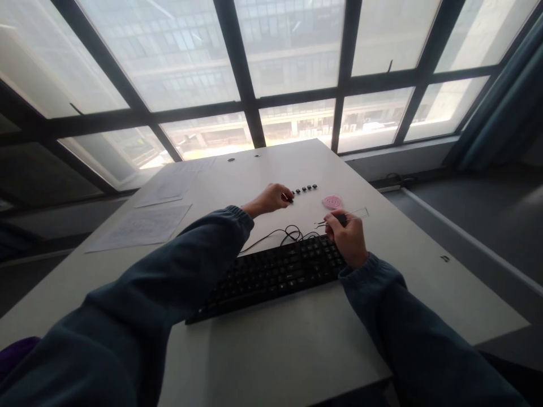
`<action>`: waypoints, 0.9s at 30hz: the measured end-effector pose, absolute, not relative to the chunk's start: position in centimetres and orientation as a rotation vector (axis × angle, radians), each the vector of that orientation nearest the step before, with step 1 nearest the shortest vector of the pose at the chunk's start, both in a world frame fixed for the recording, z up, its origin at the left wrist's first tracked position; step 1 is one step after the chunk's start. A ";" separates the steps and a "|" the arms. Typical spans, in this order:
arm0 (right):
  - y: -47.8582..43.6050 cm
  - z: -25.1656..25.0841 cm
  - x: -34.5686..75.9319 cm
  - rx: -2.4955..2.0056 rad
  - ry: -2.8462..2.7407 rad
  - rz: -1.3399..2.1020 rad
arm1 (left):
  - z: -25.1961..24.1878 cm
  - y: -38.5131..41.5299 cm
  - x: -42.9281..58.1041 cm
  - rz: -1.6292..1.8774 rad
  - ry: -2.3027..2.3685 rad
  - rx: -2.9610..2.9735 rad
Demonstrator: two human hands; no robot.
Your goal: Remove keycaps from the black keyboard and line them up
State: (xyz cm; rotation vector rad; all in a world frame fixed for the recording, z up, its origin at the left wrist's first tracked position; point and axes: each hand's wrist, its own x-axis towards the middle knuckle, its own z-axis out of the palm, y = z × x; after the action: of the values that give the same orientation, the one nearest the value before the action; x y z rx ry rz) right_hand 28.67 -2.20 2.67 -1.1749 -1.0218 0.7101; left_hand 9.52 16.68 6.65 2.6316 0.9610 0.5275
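Observation:
My left hand (271, 200) reaches past the keyboard, with its fingertips pinched on a small black keycap (291, 199) at or just above the tabletop. Beside those fingers, several more black keycaps (309, 188) lie in a short row. My right hand (348, 237) is closed around the dark middle of a keycap puller (358, 213); thin wire loops stick out at both ends. Below both hands sits a black keyboard (271, 274), set at a slant, its right end partly covered by my right hand and its left part by my left sleeve.
A pink round spiral-patterned piece (331, 201) lies beyond my right hand. The keyboard's black cable (292, 232) loops behind it. Printed sheets (142, 226) rest at the left of the white table (407, 265). Large windows (292, 51) stand behind its far edge.

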 end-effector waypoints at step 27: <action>-1.7 2.8 28.9 -1.185 -0.992 0.794 | 2.6 25.5 16.7 0.069 0.949 2.844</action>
State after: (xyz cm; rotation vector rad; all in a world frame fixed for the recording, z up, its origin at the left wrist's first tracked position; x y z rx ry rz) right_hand 28.86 -1.71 2.81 -1.1854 -0.9919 0.7942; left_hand 16.66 25.50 2.59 2.8439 0.9495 0.0690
